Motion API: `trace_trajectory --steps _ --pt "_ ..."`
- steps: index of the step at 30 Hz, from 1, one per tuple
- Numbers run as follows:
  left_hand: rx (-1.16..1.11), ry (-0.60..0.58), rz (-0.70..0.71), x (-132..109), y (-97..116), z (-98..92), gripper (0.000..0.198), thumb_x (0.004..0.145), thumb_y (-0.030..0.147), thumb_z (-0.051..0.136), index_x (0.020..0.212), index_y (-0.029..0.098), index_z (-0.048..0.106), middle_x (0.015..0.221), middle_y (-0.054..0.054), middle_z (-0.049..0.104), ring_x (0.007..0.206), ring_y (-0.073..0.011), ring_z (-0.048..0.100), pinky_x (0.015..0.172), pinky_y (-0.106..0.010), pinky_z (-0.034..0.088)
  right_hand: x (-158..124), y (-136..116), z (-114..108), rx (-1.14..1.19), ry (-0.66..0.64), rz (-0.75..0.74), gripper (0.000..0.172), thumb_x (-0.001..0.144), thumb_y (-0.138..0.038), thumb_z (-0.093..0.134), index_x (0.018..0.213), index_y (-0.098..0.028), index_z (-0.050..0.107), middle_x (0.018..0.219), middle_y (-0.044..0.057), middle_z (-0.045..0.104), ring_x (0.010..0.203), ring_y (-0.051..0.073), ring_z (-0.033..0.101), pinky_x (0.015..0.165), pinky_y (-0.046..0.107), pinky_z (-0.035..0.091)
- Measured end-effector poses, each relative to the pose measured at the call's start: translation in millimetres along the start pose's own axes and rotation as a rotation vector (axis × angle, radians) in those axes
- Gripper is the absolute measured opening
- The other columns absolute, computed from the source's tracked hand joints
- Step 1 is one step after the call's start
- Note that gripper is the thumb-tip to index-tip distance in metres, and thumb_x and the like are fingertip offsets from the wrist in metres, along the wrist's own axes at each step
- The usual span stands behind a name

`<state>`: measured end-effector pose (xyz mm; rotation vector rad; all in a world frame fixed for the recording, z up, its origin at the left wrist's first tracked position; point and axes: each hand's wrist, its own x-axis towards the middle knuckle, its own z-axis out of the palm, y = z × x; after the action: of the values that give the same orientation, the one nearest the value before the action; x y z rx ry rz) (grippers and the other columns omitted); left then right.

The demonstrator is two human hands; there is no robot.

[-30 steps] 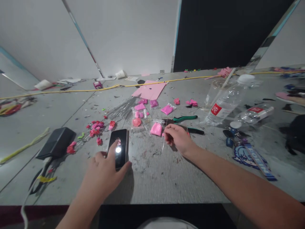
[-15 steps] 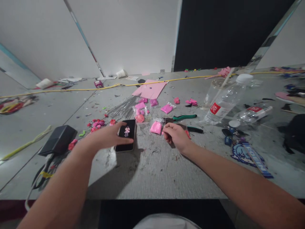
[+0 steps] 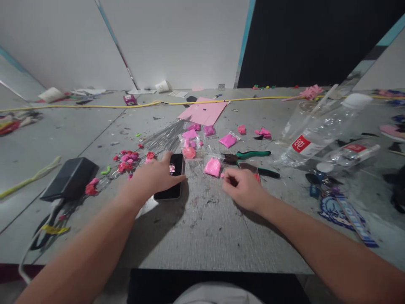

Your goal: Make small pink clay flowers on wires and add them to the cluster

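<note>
My left hand (image 3: 155, 175) reaches over a black smartphone (image 3: 171, 188) that lies face up with its screen lit. Its thumb stretches across the phone to the right edge, and the fingers are spread near the top. My right hand (image 3: 242, 188) rests on the table with fingers pinched. The thin wire seen in its grip half a second ago is barely visible now; a small pink bit shows at the fingertips. Just left of this hand lies a packet of pink clay (image 3: 212, 167). Green-handled pliers (image 3: 253, 154) lie behind it, partly hidden.
Loose wires (image 3: 166, 137) and small red and pink flowers (image 3: 128, 159) lie behind the left hand. A black power adapter (image 3: 70, 179) sits at left. Rightward are a water bottle (image 3: 319, 135), a plastic cup (image 3: 295, 120) and keychains (image 3: 337, 211). A yellow cord (image 3: 196, 102) crosses the back.
My left hand has shifted its fingers over the phone, with the thumb now reaching its right edge. My right hand has turned, and the wire no longer stands upright in view. The camera view has tilted slightly.
</note>
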<state>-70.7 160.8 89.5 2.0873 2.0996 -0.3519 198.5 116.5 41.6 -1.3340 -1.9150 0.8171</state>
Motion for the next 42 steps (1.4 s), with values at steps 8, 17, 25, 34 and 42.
trace_trajectory --steps 8,17,25,34,42 --pt "0.043 -0.108 0.025 -4 -17 -7.3 0.113 0.073 0.064 0.067 0.168 0.021 0.024 0.111 -0.025 0.077 0.095 -0.048 0.073 0.074 -0.05 0.053 2 -2 -18 -0.387 -0.509 -0.283 0.017 0.083 -0.012 0.063 0.071 -0.019 0.053 0.076 0.001 0.06 0.071 0.015 0.049 0.066 0.031 0.032" --pt "0.047 -0.162 0.0 -4 -30 -15.2 0.127 0.064 0.069 0.075 0.169 0.021 0.024 0.11 -0.025 0.078 0.105 -0.0532 0.07 0.078 -0.052 0.051 8 1 -40 -0.477 -0.511 -0.328 0.016 0.092 -0.031 0.075 0.083 -0.019 0.069 0.089 0.005 0.069 0.083 0.02 0.061 0.073 0.033 0.041" --pt "0.172 0.26 0.134 -15 -13 4.3 0.09 0.082 0.068 0.066 0.154 0.015 0.051 0.123 -0.033 0.065 0.12 -0.0594 0.058 0.085 -0.058 0.052 18 16 -11 -0.654 -0.147 -0.139 0.021 0.103 -0.034 0.061 0.102 -0.016 0.073 0.104 0.012 0.069 0.097 0.027 0.065 0.079 0.036 0.045" --pt "0.042 0.401 0.644 -28 48 33.7 0.059 0.095 0.043 0.066 0.149 0.019 0.057 0.138 -0.024 0.058 0.127 -0.045 0.057 0.097 -0.055 0.054 33 28 -15 -0.46 0.145 -0.123 0.008 0.09 -0.015 0.061 0.095 -0.018 0.066 0.084 0.006 0.07 0.076 0.022 0.064 0.071 0.034 0.046" --pt "-0.01 0.335 0.73 -28 64 42.2 0.038 0.098 0.038 0.06 0.126 0.014 0.068 0.12 -0.019 0.067 0.115 -0.0408 0.062 0.093 -0.055 0.055 50 33 -6 -0.434 0.175 -0.235 0.025 0.102 -0.023 0.055 0.111 -0.015 0.076 0.112 0.016 0.073 0.108 0.03 0.068 0.1 0.046 0.053"
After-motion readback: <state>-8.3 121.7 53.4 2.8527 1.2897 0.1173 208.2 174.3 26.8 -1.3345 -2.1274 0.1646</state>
